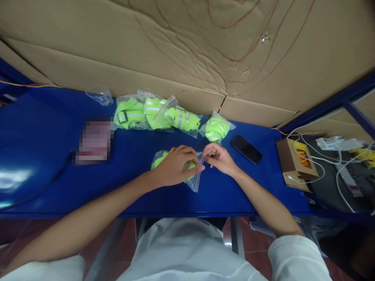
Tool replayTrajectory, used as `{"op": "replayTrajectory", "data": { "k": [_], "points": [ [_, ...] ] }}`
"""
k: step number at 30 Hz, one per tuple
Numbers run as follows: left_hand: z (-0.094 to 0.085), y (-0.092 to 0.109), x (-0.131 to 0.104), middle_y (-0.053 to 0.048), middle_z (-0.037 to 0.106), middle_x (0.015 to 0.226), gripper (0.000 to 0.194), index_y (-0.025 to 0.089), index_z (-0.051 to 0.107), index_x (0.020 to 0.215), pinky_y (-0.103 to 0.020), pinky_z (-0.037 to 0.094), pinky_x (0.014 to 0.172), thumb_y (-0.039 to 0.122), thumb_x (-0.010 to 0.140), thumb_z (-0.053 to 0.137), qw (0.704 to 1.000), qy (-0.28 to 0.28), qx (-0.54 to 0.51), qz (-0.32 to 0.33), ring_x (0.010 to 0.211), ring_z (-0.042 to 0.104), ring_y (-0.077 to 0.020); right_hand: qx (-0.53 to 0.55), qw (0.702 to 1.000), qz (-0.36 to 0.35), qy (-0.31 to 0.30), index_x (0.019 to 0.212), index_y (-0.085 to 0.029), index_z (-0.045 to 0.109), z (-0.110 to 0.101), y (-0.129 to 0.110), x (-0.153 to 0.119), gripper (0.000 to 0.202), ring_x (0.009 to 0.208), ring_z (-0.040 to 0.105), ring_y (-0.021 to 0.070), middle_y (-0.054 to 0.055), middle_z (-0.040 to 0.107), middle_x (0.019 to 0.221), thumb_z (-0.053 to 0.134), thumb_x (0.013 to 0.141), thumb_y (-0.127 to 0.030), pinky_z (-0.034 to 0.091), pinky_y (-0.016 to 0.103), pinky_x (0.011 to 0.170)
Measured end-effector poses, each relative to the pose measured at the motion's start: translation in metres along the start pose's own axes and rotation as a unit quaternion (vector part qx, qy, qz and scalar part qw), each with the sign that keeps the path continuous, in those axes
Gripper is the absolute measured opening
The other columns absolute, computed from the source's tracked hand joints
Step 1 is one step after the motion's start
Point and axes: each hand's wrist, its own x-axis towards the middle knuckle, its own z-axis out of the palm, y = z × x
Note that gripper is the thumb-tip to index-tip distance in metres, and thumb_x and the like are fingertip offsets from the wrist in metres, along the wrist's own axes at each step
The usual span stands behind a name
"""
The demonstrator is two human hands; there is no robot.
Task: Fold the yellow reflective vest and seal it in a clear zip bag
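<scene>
A clear zip-lock bag (193, 185) with a neon yellow-green reflective strap (159, 159) inside lies on the blue table before me. My left hand (179, 166) reaches across the bag, fingers curled and thumb at its zip edge, covering much of the strap. At the upper end of that same edge, my right hand (219, 159) pinches the plastic between thumb and fingers. Behind my hands rest several packed bags of neon straps, among them one with a black buckle (129, 116) at the left and a separate one (217, 128) at the right.
A black phone (247, 149) lies right of my hands. Farther right stand an open cardboard box (295, 166) and tangled white cables (324, 164). On the left are a pixelated flat item (94, 141) and a crumpled clear plastic piece (101, 95). Cardboard panels (117, 66) wall the back.
</scene>
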Motion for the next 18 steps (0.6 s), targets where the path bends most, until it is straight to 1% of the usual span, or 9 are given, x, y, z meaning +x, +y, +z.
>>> {"op": "replayTrajectory", "data": {
  "k": [2,3,6,8,11,13,15,18],
  "points": [
    [0.002,0.004,-0.001,-0.002,0.070,0.101,0.032,0.023,0.072,0.083,-0.047,0.039,0.097,0.050,0.097,0.061,0.999,0.012,0.033,-0.037,0.110,0.062,-0.0280,-0.050,0.998,-0.032,0.014,0.098,-0.020,0.063,0.008,-0.003,-0.002,0.021,0.066,0.058,0.0099,0.000,0.067,0.083,0.076,0.085,-0.031,0.045,0.021,0.055],
    [0.003,0.006,-0.002,-0.003,0.070,0.097,0.034,0.021,0.070,0.079,-0.051,0.037,0.099,0.050,0.095,0.063,0.997,0.018,0.060,-0.046,0.108,0.062,-0.0291,-0.068,0.997,-0.045,0.017,0.097,-0.019,0.064,0.013,-0.004,-0.004,0.019,0.066,0.057,0.0097,0.000,0.066,0.082,0.075,0.086,-0.031,0.043,0.022,0.056],
    [0.007,0.010,-0.005,-0.005,0.070,0.090,0.033,0.019,0.066,0.071,-0.059,0.031,0.104,0.045,0.091,0.069,0.988,0.046,0.139,-0.042,0.103,0.064,-0.0312,-0.073,0.996,-0.056,0.011,0.099,-0.021,0.062,0.023,-0.009,-0.007,0.022,0.063,0.054,0.0098,0.000,0.066,0.082,0.073,0.089,-0.037,0.041,0.024,0.058],
    [0.009,0.011,-0.007,-0.006,0.071,0.089,0.028,0.019,0.065,0.072,-0.059,0.031,0.104,0.038,0.092,0.067,0.984,0.061,0.165,-0.035,0.099,0.065,-0.0306,-0.073,0.996,-0.055,0.004,0.098,-0.022,0.060,0.026,-0.010,-0.009,0.024,0.060,0.050,0.0101,-0.002,0.063,0.078,0.072,0.091,-0.042,0.039,0.025,0.057],
    [0.009,0.010,-0.007,-0.006,0.074,0.091,0.018,0.020,0.067,0.080,-0.053,0.035,0.098,0.031,0.093,0.063,0.985,0.064,0.154,-0.038,0.096,0.066,-0.0293,-0.097,0.994,-0.058,0.004,0.097,-0.024,0.058,0.027,-0.010,-0.011,0.025,0.059,0.046,0.0115,-0.003,0.057,0.072,0.069,0.093,-0.046,0.037,0.027,0.058],
    [0.007,0.007,-0.007,-0.007,0.075,0.094,0.014,0.020,0.069,0.085,-0.050,0.037,0.094,0.029,0.093,0.062,0.989,0.055,0.133,-0.045,0.097,0.067,-0.0290,-0.109,0.992,-0.060,0.006,0.096,-0.024,0.057,0.026,-0.010,-0.012,0.025,0.060,0.046,0.0123,-0.003,0.057,0.073,0.067,0.094,-0.047,0.038,0.028,0.059],
    [0.004,0.005,-0.005,-0.006,0.075,0.095,0.013,0.020,0.069,0.086,-0.046,0.038,0.091,0.027,0.092,0.059,0.992,0.038,0.106,-0.049,0.099,0.067,-0.0285,-0.117,0.991,-0.062,0.011,0.098,-0.024,0.057,0.026,-0.009,-0.014,0.023,0.061,0.046,0.0126,-0.003,0.057,0.075,0.067,0.095,-0.045,0.039,0.028,0.060],
    [-0.001,0.000,-0.001,-0.003,0.075,0.095,0.014,0.021,0.068,0.085,-0.043,0.037,0.090,0.026,0.090,0.057,0.997,0.013,0.047,-0.056,0.105,0.066,-0.0270,-0.150,0.986,-0.065,0.028,0.101,-0.024,0.058,0.025,-0.008,-0.014,0.019,0.061,0.048,0.0119,-0.003,0.059,0.078,0.067,0.095,-0.040,0.040,0.027,0.060]
  ]
}}
